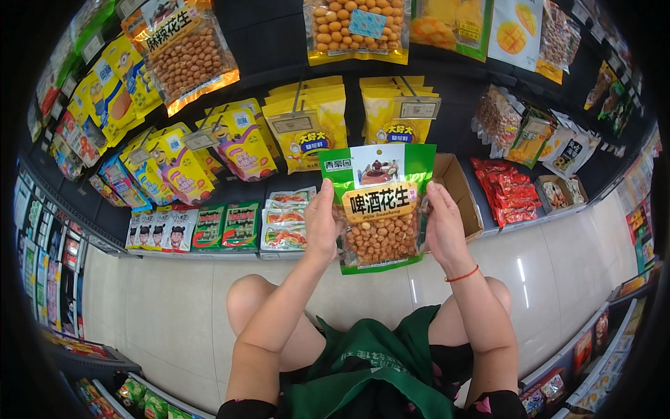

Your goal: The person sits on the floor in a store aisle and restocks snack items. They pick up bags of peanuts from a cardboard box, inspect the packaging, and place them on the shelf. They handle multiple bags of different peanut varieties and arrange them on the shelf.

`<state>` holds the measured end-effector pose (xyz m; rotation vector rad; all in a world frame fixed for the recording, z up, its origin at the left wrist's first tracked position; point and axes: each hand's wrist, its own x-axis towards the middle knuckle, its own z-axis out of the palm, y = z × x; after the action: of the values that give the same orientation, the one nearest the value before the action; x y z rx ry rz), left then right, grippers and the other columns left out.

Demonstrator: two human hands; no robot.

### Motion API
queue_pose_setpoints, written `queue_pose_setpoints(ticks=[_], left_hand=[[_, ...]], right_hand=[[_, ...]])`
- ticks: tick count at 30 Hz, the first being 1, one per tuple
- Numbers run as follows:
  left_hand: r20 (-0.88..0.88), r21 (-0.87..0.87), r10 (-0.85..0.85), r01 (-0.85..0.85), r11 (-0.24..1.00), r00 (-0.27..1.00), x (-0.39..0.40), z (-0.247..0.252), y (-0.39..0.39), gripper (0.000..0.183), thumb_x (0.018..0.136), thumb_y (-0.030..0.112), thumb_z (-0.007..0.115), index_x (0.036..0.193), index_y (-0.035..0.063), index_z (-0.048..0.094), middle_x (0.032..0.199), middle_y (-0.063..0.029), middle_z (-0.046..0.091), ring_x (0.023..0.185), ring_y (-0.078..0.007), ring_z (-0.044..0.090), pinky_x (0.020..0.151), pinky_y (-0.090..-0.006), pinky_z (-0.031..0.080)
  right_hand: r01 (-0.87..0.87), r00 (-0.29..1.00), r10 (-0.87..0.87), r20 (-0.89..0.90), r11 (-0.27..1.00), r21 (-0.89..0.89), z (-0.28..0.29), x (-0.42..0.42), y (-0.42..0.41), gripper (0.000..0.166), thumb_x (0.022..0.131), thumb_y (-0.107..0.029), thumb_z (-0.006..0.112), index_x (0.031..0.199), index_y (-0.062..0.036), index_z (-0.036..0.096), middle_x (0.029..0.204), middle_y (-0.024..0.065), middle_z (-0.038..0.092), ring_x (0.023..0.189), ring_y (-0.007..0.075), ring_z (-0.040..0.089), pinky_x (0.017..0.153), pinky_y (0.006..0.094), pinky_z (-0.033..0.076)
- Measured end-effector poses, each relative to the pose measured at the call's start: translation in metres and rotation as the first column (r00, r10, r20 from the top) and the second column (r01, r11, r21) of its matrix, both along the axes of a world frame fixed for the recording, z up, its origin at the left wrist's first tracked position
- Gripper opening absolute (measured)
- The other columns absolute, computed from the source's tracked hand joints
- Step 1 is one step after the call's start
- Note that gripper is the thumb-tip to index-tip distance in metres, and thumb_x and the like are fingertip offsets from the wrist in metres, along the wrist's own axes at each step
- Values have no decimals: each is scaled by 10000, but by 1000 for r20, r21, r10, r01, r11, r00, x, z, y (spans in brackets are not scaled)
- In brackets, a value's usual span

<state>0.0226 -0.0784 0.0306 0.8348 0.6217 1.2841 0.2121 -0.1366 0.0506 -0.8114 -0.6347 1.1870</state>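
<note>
A green and clear plastic bag of coated peanuts point(384, 243) is held up in front of me by its two side edges. My left hand point(320, 222) grips its left edge, and my right hand point(446, 222) grips its right edge. Roasted nuts show through the clear lower part, under a printed label. Behind the bag's right side stands a cardboard box point(460, 194) on the bottom shelf, partly hidden. Just above the bag hang two groups of yellow snack bags point(314, 125) on hooks with price tags.
Black store shelving point(267, 31) curves ahead with many hanging bags. Green packets point(241, 225) and red packets point(505, 191) lie on the bottom shelf. Below is a pale tiled floor point(172, 304), with my knees at its middle. More shelves point(586, 361) stand at the lower right.
</note>
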Motion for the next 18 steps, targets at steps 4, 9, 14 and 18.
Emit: queue_pose_setpoints(ticks=[4, 9, 14, 18], left_hand=[[0, -25, -28, 28, 999, 1000, 1, -2, 2, 403, 1016, 370, 434, 1017, 14, 623, 925, -68, 690, 790, -113, 661, 668, -236, 517], [-23, 37, -49, 50, 998, 999, 0, -1, 2, 416, 1027, 342, 402, 1174, -20, 545, 1108, -120, 657, 968, -175, 662, 829, -316, 550], [39, -41, 19, -17, 999, 999, 9, 9, -4, 398, 1011, 376, 446, 957, 25, 625, 862, -71, 688, 652, -93, 632, 541, -224, 475], [-22, -36, 24, -25, 999, 999, 7, -3, 0, 391, 1002, 391, 464, 880, 51, 614, 722, -33, 655, 493, -48, 529, 416, -199, 350]], right_hand=[[39, 999, -39, 13, 999, 13, -7, 5, 2, 177, 994, -229, 533, 960, -64, 586, 889, -24, 601, 820, 34, 543, 769, 217, 447], [14, 999, -15, -52, 1000, -16, -10, 6, 1, 176, 992, -229, 536, 955, -64, 584, 878, -28, 600, 797, 28, 538, 746, 208, 445], [128, 987, -133, 84, 989, 70, -5, 0, 3, 194, 993, -243, 537, 963, -58, 584, 877, -31, 602, 800, 13, 528, 733, 198, 440], [154, 983, -161, 83, 984, 92, -7, 0, 6, 207, 992, -253, 538, 971, -54, 589, 894, -26, 612, 815, 19, 539, 732, 199, 444]])
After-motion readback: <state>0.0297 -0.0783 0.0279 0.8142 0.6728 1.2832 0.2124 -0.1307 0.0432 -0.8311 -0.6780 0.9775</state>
